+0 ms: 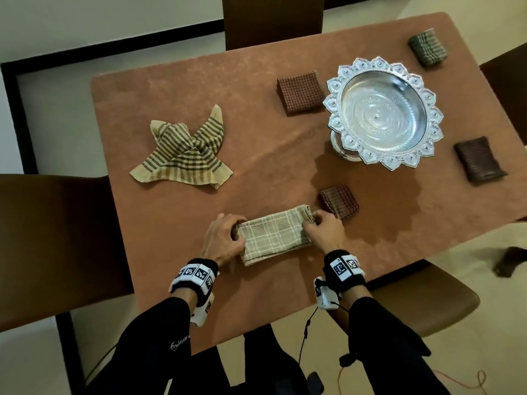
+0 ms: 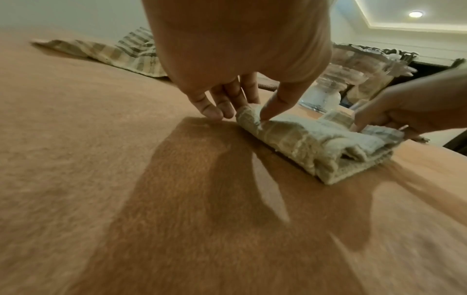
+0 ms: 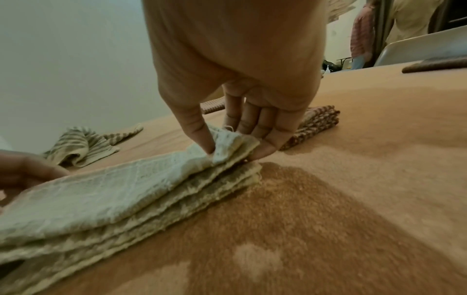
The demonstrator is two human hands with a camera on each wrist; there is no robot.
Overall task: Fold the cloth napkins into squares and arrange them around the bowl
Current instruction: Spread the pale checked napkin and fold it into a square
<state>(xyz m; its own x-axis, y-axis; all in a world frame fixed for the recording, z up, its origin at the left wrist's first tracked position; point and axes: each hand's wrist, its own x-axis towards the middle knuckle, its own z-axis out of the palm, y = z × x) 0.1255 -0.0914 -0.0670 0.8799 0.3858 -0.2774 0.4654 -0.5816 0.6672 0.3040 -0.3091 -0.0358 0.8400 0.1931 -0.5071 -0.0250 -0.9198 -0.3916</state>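
Note:
A beige checked napkin (image 1: 275,234) lies folded into a long strip near the table's front edge. My left hand (image 1: 225,238) pinches its left end (image 2: 248,119) between thumb and fingers. My right hand (image 1: 322,228) pinches the right end's top layers (image 3: 227,145). The ornate silver bowl (image 1: 383,111) stands at the back right. Around it lie folded squares: a red checked one (image 1: 299,92), a green one (image 1: 427,47), a dark brown one (image 1: 479,159) and a reddish plaid one (image 1: 339,201) just beyond my right hand.
A striped beige napkin (image 1: 185,151) lies crumpled and unfolded at the table's left. Brown chairs stand at the left (image 1: 54,238), far side (image 1: 272,21) and near right (image 1: 422,297). The table (image 1: 199,81) has an orange-brown cover.

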